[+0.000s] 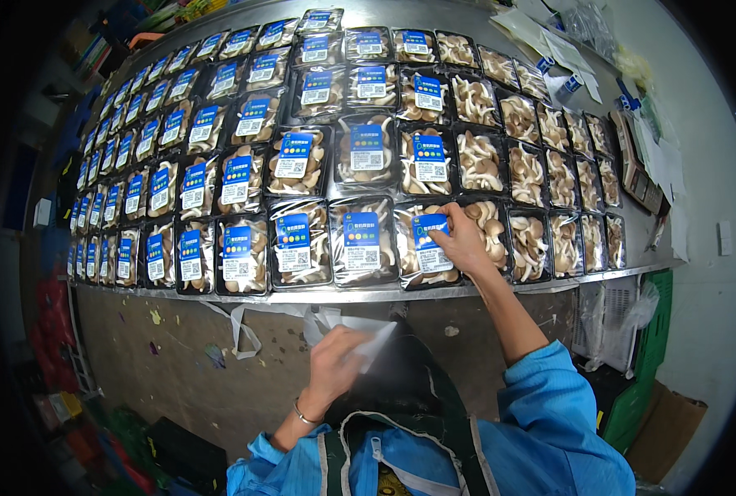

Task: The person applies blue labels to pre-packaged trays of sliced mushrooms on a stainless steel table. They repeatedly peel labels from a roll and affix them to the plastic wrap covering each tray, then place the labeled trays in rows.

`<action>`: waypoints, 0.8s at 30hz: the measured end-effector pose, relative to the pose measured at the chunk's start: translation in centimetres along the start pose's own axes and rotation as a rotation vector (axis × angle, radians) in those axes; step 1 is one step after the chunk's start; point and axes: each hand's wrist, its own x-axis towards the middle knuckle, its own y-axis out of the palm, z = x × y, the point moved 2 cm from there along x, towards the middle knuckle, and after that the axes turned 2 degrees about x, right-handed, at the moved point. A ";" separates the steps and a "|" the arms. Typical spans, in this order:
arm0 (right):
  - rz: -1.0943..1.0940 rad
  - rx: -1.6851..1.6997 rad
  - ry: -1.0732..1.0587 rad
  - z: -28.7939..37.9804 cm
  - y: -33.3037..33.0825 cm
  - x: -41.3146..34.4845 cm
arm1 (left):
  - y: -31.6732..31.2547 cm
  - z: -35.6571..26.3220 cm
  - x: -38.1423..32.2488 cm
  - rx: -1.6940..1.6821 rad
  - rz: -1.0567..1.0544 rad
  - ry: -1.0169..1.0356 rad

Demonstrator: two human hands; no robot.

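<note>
My right hand [467,239] is over a film-wrapped black tray of mushrooms [410,273] in the table's front row. Its thumb and fingers are closed at the right edge of a blue-and-white label [431,245], which lies slightly tilted on the film. A bracelet circles the wrist of my left hand [338,356], held before my apron below the table edge. That hand, a little blurred, grips a white sheet [377,338], possibly label backing paper. To the left sit labelled packs [363,242]; the nearest packs on the right [529,245] show mushrooms with no label.
Rows of packs cover much of the metal table [392,9]. A scale [637,173] stands at its right end, near papers [547,37] and label rolls [569,84]. A green crate [659,335] stands below right. A white strip [244,338] hangs off the front edge.
</note>
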 end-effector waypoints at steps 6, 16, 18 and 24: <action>-0.133 -0.212 0.000 -0.4 1.3 -0.2 | 0.3 -3.8 5.3 0.160 -0.004 0.437; -0.111 -0.080 -0.083 -0.9 1.3 -0.1 | 0.7 -4.7 4.2 -0.030 0.018 0.255; -0.117 -0.133 -0.068 -0.5 1.8 -0.1 | 1.1 -4.2 4.8 -0.132 -0.012 0.151; -0.278 -0.357 -0.212 5.1 1.2 -4.8 | 2.9 -4.4 6.1 -0.535 -0.039 -0.107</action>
